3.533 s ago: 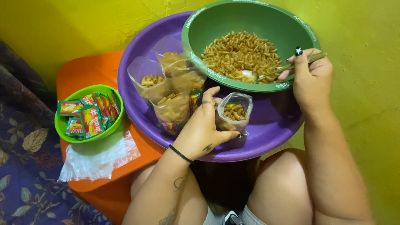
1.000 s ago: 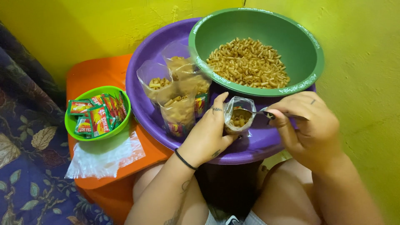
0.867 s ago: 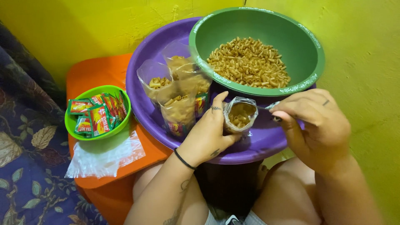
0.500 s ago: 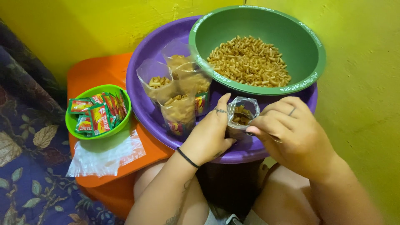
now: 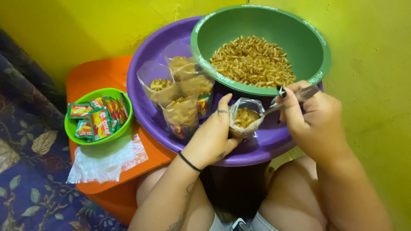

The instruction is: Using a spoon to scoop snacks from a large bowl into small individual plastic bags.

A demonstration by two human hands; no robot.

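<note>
The bag [image 5: 244, 121] in the left hand [image 5: 212, 139] is thin clear plastic, crinkled and glossy. The spoon [image 5: 287, 100] in the right hand [image 5: 314, 124] is shiny metal. The green bowl [image 5: 314, 40] and purple basin [image 5: 145, 105] are smooth plastic with a soft sheen. The sachets [image 5: 96, 119] at left look like glossy foil. The wall [image 5: 376, 85] is rough and matt.

An orange stool [image 5: 92, 77] bears a lime bowl [image 5: 96, 137] and clear bags [image 5: 105, 161].

left hand [image 5: 212, 136] curled, thumb up; right hand [image 5: 311, 119] fisted, wrist bent inward.
</note>
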